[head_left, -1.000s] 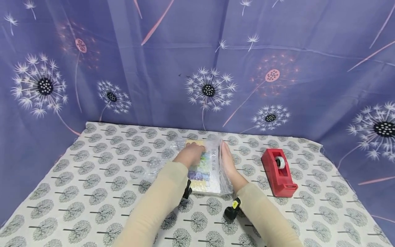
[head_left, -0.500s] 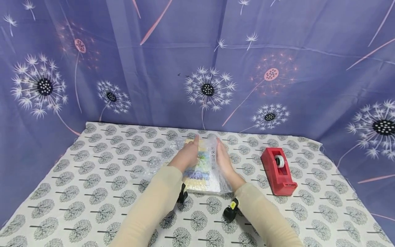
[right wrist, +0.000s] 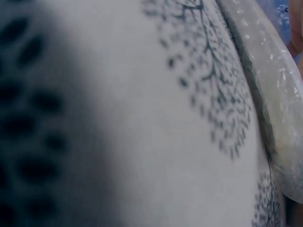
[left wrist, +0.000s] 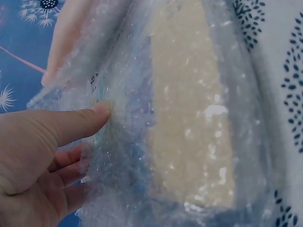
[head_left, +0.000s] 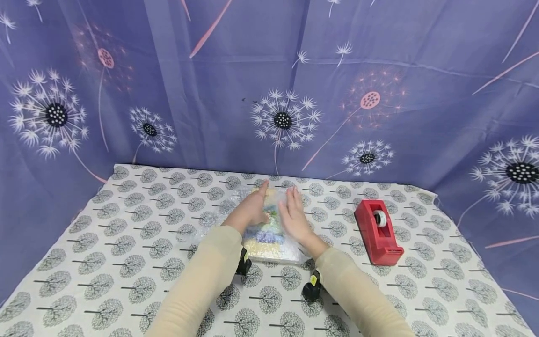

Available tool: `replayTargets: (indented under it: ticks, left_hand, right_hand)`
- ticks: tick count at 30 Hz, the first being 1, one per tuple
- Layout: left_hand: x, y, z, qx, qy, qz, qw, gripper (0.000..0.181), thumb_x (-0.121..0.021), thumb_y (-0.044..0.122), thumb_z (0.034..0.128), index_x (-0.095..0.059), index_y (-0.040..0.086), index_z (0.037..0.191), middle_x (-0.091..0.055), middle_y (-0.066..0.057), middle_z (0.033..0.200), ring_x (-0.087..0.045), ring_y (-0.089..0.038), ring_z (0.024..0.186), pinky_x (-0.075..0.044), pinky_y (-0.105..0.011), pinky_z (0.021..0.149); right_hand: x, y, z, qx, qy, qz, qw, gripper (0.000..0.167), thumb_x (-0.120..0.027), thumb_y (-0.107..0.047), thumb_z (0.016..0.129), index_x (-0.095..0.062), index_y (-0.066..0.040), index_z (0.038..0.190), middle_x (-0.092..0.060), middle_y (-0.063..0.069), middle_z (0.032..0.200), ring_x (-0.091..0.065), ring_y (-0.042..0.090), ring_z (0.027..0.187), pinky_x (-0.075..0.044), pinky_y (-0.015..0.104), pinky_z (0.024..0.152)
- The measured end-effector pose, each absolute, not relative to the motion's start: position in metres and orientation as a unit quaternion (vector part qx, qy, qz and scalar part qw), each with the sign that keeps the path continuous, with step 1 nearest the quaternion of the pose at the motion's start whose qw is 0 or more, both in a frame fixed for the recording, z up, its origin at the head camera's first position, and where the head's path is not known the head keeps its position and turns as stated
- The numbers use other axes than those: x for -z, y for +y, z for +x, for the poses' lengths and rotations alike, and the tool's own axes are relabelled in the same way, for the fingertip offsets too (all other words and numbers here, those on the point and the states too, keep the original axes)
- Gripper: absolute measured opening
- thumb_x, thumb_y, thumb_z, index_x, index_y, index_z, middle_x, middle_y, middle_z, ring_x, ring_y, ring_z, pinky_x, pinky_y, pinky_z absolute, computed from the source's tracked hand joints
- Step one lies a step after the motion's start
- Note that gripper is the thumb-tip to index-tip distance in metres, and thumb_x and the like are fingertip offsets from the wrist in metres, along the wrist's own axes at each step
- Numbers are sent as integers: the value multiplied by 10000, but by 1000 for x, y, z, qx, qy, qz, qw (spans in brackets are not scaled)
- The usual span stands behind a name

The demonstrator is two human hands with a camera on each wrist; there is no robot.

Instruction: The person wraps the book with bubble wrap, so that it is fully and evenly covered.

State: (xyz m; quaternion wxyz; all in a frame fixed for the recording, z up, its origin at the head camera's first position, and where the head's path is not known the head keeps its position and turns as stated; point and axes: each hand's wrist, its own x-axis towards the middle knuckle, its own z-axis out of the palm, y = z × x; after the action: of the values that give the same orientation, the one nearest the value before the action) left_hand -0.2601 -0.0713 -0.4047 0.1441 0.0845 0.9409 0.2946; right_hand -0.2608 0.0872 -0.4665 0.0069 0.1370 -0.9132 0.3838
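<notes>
A flat book with a colourful cover (head_left: 271, 238) lies on the cloth inside clear bubble wrap (left wrist: 255, 118), whose loose part spreads to its left. My left hand (head_left: 251, 207) rests on the left of the wrapped book. In the left wrist view its thumb lies straight on the wrap, and the other fingers are partly hidden at the wrap's edge. With straight fingers, my right hand (head_left: 296, 221) presses the wrap on the book's right side. The right wrist view shows mostly cloth, plus the wrapped edge and a sliver of a hand.
A red tape dispenser (head_left: 379, 241) with a white roll stands to the right of the book. The table is covered by a tree-print cloth (head_left: 139, 248). Behind it hangs a purple curtain (head_left: 219, 117) with dandelions.
My right hand has moved from the book's right edge leftward onto its top, folding the wrap over it. My left hand has shifted slightly left, its fingers straighter than before.
</notes>
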Motion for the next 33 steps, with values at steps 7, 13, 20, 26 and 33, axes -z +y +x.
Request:
replayTargets:
  ticks: [7, 13, 20, 26, 33]
  left_hand:
    - [403, -77, -266, -323, 927, 99, 161, 676, -656, 72, 812, -386, 75, 1431, -523, -158, 1330, -531, -296, 1172, -469, -430, 1005]
    - [393, -81, -280, -399, 894, 64, 191, 528, -437, 120, 867, -446, 29, 1387, -494, -143, 1393, -495, -293, 1230, -445, -435, 1024]
    - [393, -67, -305, -392, 901, 34, 182, 438, -350, 256, 984, -536, 49, 1322, -633, -68, 877, -555, -166, 678, -492, -291, 649]
    - [398, -60, -314, -403, 894, -8, 198, 359, -578, 259, 897, -634, -15, 1120, -559, -34, 804, -422, -103, 550, -375, -209, 490]
    - [401, -52, -323, -390, 906, -4, 165, 257, -480, 86, 871, -670, -16, 1012, -648, -142, 1069, -505, -156, 655, -481, -259, 572]
  right_hand:
    - [467, 87, -263, -332, -930, 156, 15, 705, -215, -457, 1019, -38, 28, 1499, 91, 195, 1581, 74, 377, 1458, -40, 518, 1190]
    - [468, 87, -262, -314, -936, 158, 15, 707, -223, -452, 1019, -38, 36, 1496, 87, 204, 1578, 61, 392, 1455, -57, 524, 1191]
    - [467, 83, -255, -302, -941, 155, 12, 710, -235, -453, 1019, -41, 36, 1495, 80, 210, 1577, 54, 388, 1457, -63, 501, 1198]
    - [468, 81, -254, -298, -942, 156, 10, 710, -236, -457, 1018, -26, 22, 1499, 81, 203, 1580, 61, 377, 1459, -59, 495, 1199]
    - [465, 84, -256, -292, -943, 159, 9, 721, -256, -460, 1014, -21, 18, 1500, 77, 203, 1580, 58, 376, 1460, -55, 490, 1201]
